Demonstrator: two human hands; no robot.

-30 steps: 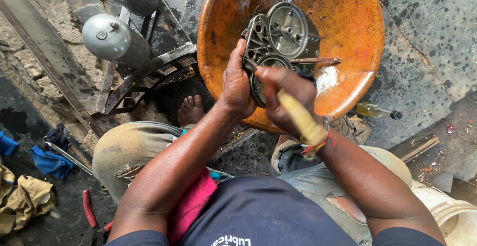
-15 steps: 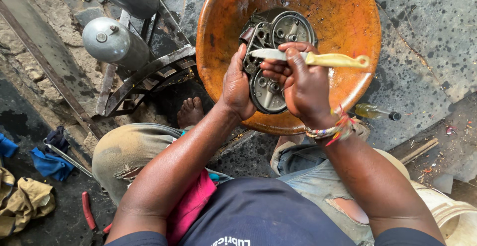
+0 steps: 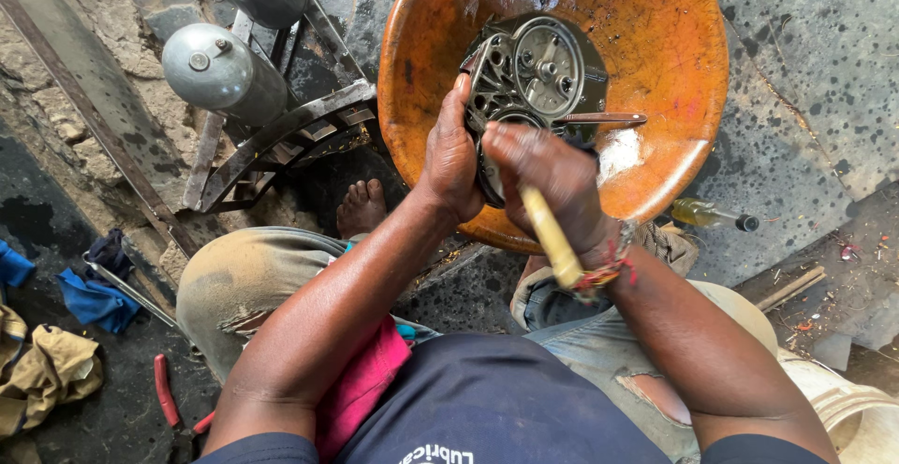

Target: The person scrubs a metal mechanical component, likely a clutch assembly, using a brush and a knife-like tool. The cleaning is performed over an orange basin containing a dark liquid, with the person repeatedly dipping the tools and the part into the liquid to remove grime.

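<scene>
Change since earlier frame: right hand [image 3: 548,178] has swung the yellow-handled tool [image 3: 552,239] from lying crosswise over the part to pointing back toward my body at 6 o'clock; the working end is now hidden under the fist.
Left hand [image 3: 451,160]: grip closed on the 9 o'clock edge of the round metal engine part [image 3: 538,80], I judge to steady it against the scrubbing push.
Right hand: grip closed around the tool handle, knuckles over the part's lower face; whether the tip touches the metal I cannot tell.
Engine part: stands tilted on edge inside the orange basin [image 3: 674,43], leaning toward 12 o'clock, so drips likely fall back into the bowl.
Basin: rests on the dark floor between my knees, within both hands' reach.
Thin rod [image 3: 599,118]: projects from the part toward 3 o'clock.
Surroundings: two grey cylinders [image 3: 220,71] on a metal frame at 10 o'clock; small bottle [image 3: 712,213] on the floor just beside the basin at 4 o'clock; blue rag [image 3: 89,295] at 8 o'clock.
</scene>
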